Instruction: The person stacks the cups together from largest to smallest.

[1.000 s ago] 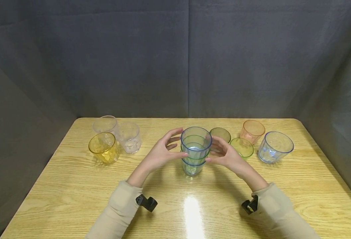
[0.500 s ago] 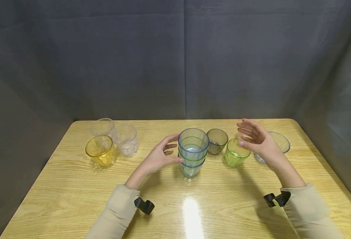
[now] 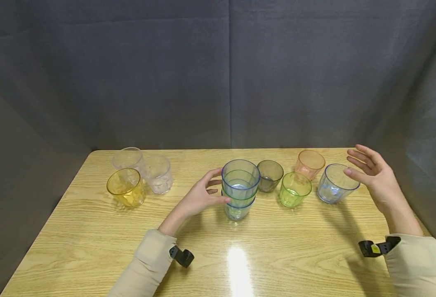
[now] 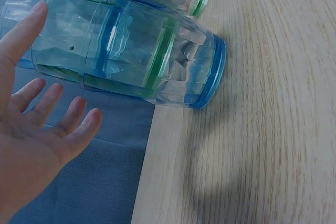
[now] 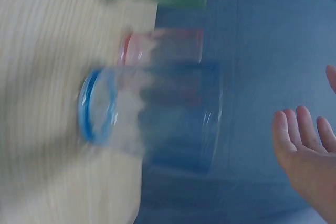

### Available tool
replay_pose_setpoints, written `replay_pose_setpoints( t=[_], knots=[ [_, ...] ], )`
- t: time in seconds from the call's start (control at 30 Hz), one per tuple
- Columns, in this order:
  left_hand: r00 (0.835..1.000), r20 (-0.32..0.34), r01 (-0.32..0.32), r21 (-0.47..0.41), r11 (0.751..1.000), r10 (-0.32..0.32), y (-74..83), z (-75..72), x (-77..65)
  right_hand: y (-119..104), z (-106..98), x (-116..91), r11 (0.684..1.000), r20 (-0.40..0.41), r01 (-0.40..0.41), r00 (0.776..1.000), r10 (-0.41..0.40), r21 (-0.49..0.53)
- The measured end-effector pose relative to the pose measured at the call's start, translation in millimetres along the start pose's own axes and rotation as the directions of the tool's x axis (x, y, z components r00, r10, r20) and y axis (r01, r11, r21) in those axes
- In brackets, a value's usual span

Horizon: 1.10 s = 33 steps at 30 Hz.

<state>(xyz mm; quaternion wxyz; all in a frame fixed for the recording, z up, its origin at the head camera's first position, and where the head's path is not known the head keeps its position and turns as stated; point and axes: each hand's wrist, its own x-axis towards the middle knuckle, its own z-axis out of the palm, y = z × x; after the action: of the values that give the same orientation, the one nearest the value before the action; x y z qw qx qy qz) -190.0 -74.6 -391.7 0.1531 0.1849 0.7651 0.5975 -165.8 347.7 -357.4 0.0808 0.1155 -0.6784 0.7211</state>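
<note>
A stack of nested clear cups (image 3: 241,193), with blue and green rims, stands upright at the middle of the table. My left hand (image 3: 198,198) is at the stack's left side, its fingers loosely spread. In the left wrist view the thumb (image 4: 23,32) overlaps the stack, while the other fingers stay apart from it; whether the thumb touches cannot be told. To the right, my right hand (image 3: 379,181) hovers beside a blue-tinted cup (image 3: 333,190) with relaxed fingers and nothing in them. The right wrist view has that blue cup (image 5: 157,114) blurred and apart from the fingers.
Close to the stack's right are a dark grey cup (image 3: 269,176), a green cup (image 3: 294,192) and an orange cup (image 3: 309,165). On the left stand a yellow cup (image 3: 128,193) and two clear cups, one (image 3: 159,177) nearer. Grey cloth (image 3: 166,82) borders the wooden table (image 3: 91,247).
My right hand has left the stack and moved right, past the green cup, to beside the blue cup. The left hand stays at the stack.
</note>
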Motion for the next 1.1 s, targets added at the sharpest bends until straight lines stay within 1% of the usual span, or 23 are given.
replay_pose_setpoints(
  t=[0.17, 0.37, 0.47, 0.63, 0.8, 0.9, 1.03, 1.1],
  knots=[
    [1.0, 0.002, 0.005, -0.014, 1.0, -0.005, -0.2, 0.5, -0.2, 8, -24, -8, 0.997, -0.047, -0.051, 0.998, 0.048, -0.049],
    [1.0, 0.027, 0.006, -0.022, 1.0, -0.005, -0.7, 2.0, -0.5, 21, -44, -19, 0.982, -0.048, -0.129, 0.991, 0.123, -0.141],
    [0.999, 0.031, 0.018, -0.026, 0.999, -0.017, 0.5, 2.6, -1.3, 28, -49, -22, 0.977, -0.038, -0.137, 0.991, 0.132, -0.162],
    [1.0, 0.025, 0.014, -0.028, 1.0, -0.014, 2.1, 2.6, -1.5, 37, -50, -23, 0.981, -0.022, -0.13, 0.992, 0.128, -0.145],
    [1.0, 0.023, 0.007, -0.031, 0.999, -0.007, 1.6, 2.8, -0.5, 44, -52, -24, 0.974, -0.011, -0.175, 0.985, 0.175, -0.141],
    [1.0, 0.024, -0.002, -0.028, 1.0, 0.002, 1.5, 2.6, 0.2, 48, -53, -24, 0.959, 0.006, -0.209, 0.977, 0.214, -0.189],
    [1.0, 0.023, -0.012, -0.025, 1.0, 0.013, 1.7, 2.3, 0.3, 52, -53, -24, 0.914, 0.013, -0.242, 0.965, 0.26, -0.326],
    [1.0, 0.023, -0.01, -0.025, 1.0, 0.01, 2.0, 2.5, 0.3, 53, -53, -23, 0.897, 0.009, -0.25, 0.962, 0.271, -0.364]
  ],
)
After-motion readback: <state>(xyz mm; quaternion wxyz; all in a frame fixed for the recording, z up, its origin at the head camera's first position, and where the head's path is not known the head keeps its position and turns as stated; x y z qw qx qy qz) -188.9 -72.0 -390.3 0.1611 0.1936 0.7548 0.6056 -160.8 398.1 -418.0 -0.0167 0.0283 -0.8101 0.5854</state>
